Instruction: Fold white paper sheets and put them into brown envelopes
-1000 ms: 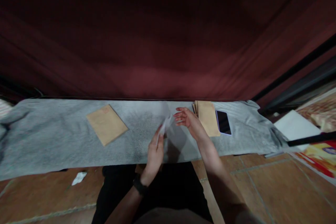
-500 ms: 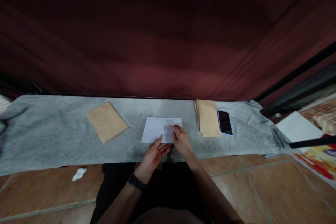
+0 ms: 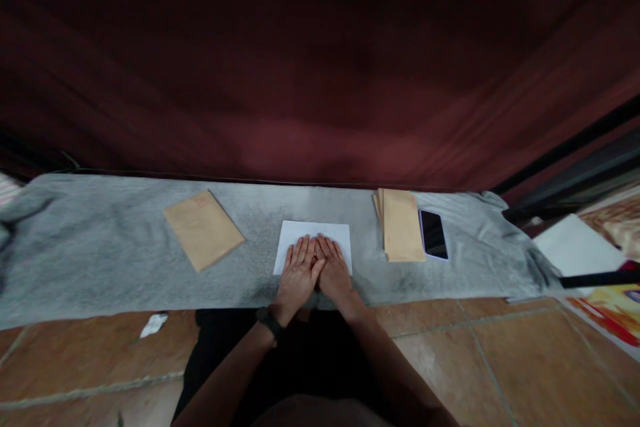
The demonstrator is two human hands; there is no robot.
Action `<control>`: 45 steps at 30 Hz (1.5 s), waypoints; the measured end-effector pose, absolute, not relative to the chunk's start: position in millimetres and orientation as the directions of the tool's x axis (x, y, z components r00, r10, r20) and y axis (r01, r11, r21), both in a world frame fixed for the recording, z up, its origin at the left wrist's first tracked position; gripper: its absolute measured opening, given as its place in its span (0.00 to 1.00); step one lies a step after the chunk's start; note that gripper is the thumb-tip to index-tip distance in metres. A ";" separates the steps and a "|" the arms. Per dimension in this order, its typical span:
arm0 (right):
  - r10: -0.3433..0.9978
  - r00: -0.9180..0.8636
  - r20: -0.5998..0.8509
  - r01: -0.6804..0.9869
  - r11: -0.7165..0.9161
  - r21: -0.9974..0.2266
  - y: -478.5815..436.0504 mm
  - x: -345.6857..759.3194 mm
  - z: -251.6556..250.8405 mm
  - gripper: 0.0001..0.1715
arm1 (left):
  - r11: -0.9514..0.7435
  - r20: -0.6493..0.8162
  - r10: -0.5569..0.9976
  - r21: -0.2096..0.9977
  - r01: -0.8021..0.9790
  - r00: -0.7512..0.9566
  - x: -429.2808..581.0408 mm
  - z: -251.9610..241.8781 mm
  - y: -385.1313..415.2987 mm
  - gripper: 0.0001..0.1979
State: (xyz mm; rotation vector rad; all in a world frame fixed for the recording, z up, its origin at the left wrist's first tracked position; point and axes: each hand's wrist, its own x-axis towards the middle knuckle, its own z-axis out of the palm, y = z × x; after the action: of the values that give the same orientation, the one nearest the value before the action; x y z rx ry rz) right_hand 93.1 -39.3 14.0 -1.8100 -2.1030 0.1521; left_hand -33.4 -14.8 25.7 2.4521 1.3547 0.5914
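Observation:
A white sheet of paper (image 3: 295, 232) lies flat near the middle of the grey cloth. My left hand (image 3: 299, 272) rests palm down on its lower part, fingers stretched out. Right beside it, my right hand (image 3: 334, 271) also lies flat on the paper, the two hands touching at thumbs and index fingers. The paper's lower middle is hidden under them. Left of the paper is a brown envelope (image 3: 204, 230), set at an angle. To the right lies a small stack of brown envelopes (image 3: 403, 227).
A dark-screened phone (image 3: 433, 235) lies right of the stack. The grey cloth (image 3: 120, 247) covers a long narrow surface, with a dark red curtain (image 3: 320, 140) behind it. A white scrap (image 3: 153, 325) is on the tiled floor.
Both hands have turned palm down and come together flat on the paper. Before, my left hand was palm up at its lower edge and my right hand was at its right side.

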 end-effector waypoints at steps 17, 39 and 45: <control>0.967 0.098 0.235 0.969 -0.040 -0.242 -61.6 142.8 4.4 0.32 | -0.403 0.272 0.902 0.259 0.878 0.335 -74.4 10.5 -10.5 0.31; 0.967 -0.012 0.255 0.920 0.111 -0.376 -51.9 124.6 16.3 0.31 | -0.629 0.258 0.775 0.224 0.744 0.577 -12.4 13.8 -27.8 0.32; 0.975 -0.026 0.221 0.946 0.095 -0.310 -59.0 127.2 8.2 0.31 | -0.589 0.207 0.806 0.182 0.787 0.555 -27.4 15.0 -25.2 0.29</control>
State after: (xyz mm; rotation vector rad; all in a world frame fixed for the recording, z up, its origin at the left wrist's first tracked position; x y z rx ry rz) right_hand 127.2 -59.0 8.2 -1.8870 -2.0096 0.1068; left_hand -27.4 -25.2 15.0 2.7094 1.3901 0.4151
